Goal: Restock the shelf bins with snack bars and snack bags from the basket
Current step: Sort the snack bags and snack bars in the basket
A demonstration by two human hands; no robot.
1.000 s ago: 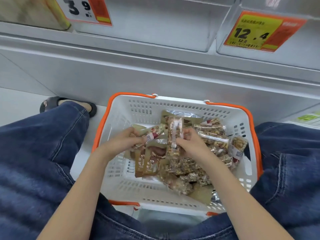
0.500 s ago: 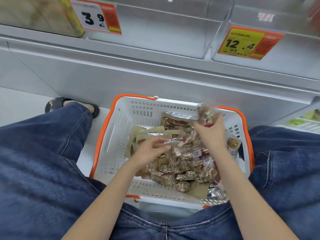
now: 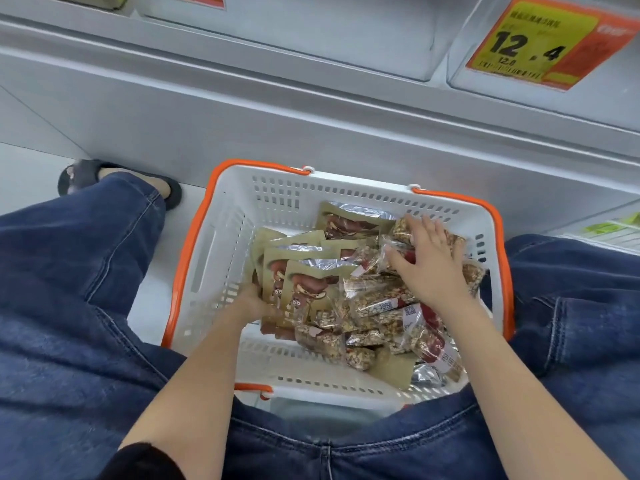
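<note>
Grey metal shelving fills the top of my head view, with clear shelf bins (image 3: pixel 311 36) above and a yellow-and-orange price tag (image 3: pixel 540 43) reading 12.4 on the right one. Below it, on the pale floor between my knees in blue jeans (image 3: pixel 69 323), sits the white basket (image 3: pixel 277 188) with its orange handles folded down along the rim.

Tan snack bags (image 3: pixel 304 282) printed with a red-brown picture are stacked overlapping in the left half of the basket; clear-wrapped snack bars (image 3: pixel 381 303) of nuts and grains are heaped in the right half, reaching the near wall.

My left hand (image 3: pixel 254 303) is at the left edge of the snack bags, fingers tucked out of sight behind the stack, so I cannot tell whether they clamp it. My right hand (image 3: pixel 429 265) lies palm down on the snack bars at the far right corner, fingers spread and gently bent over one packet, thumb touching a red-labelled wrapper.

My left foot in a dark sandal (image 3: pixel 86 174) rests on the floor beside the shelf base.
</note>
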